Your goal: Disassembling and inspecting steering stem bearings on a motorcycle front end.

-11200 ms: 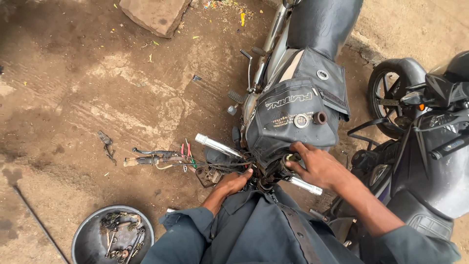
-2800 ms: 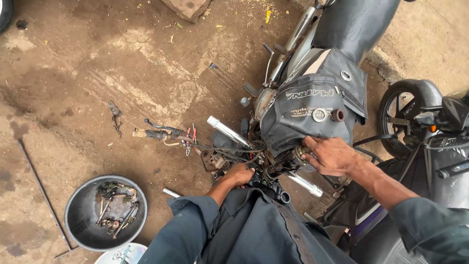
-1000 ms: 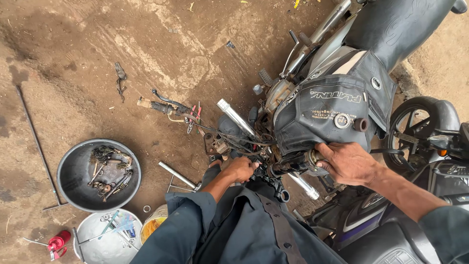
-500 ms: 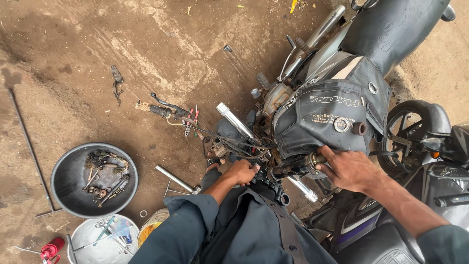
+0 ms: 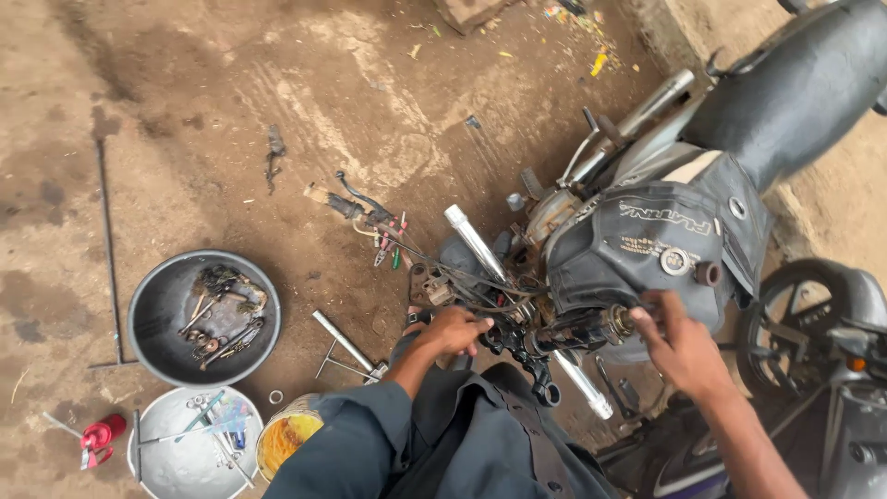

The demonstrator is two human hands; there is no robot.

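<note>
Dirt floor (image 5: 185, 111) littered: dark bowl (image 5: 162, 346) with tools left of person, pale bowl (image 5: 171, 462) with tools below it, yellow tin (image 5: 286, 434) beside. Long rod (image 5: 106, 240) at far left. Tangled cables (image 5: 462, 277) crowd motorcycle (image 5: 647, 240) front. Chrome tube (image 5: 473, 242) juts up-left. Left hand (image 5: 453, 330) clenched over clamp by cables. Right hand (image 5: 679, 342) curled round handlebar end (image 5: 614, 325), below fuel tank (image 5: 637, 245).

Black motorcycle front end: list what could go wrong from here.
1. The left hand works among a tangle of loose black cables; one could snag or get pinched.
2. The right hand grips the dark steering stem; it might slip.
3. The chrome fork tube lies unsecured and may roll off.
</note>
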